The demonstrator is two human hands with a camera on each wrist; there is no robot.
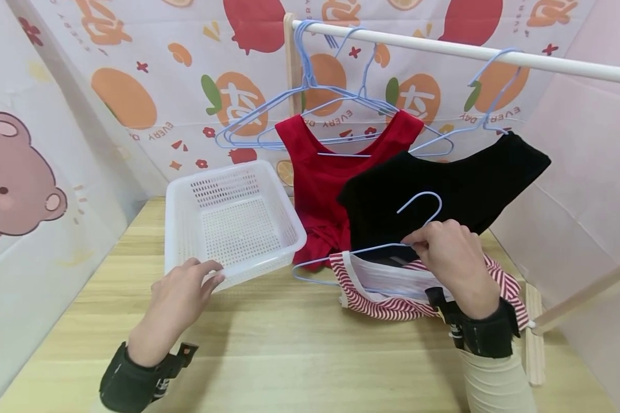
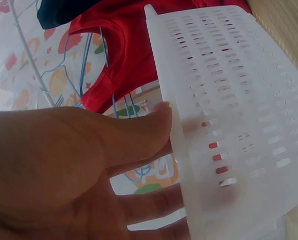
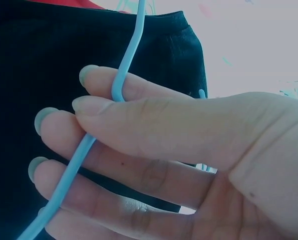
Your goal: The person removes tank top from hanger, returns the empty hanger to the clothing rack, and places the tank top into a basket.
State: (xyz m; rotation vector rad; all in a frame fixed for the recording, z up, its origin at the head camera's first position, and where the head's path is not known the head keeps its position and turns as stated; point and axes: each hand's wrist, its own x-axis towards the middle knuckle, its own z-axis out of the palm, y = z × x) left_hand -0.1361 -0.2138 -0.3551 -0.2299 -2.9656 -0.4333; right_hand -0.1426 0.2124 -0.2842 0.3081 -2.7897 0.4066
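Observation:
My left hand (image 1: pixel 182 292) pinches the near rim of a white plastic basket (image 1: pixel 289 229), thumb on one side and fingers on the other, as the left wrist view shows. The basket has slotted walls, and its mesh floor shows bare. With my right hand (image 1: pixel 452 255) I hold a blue wire hanger (image 1: pixel 382 246) near its neck, thumb across the wire (image 3: pixel 81 150). A red-and-white striped garment (image 1: pixel 392 307) hangs on that hanger, low over the table. Part of the striped garment is hidden behind my right hand and wrist.
A white rail (image 1: pixel 444 50) crosses the upper right, bearing several blue hangers (image 1: pixel 268 109). A red top (image 1: pixel 315 178) and a black top (image 1: pixel 444 189) hang from it, behind the striped garment. A wooden foot (image 1: pixel 534 338) of the rack stands at the right on the wooden table (image 1: pixel 289 355).

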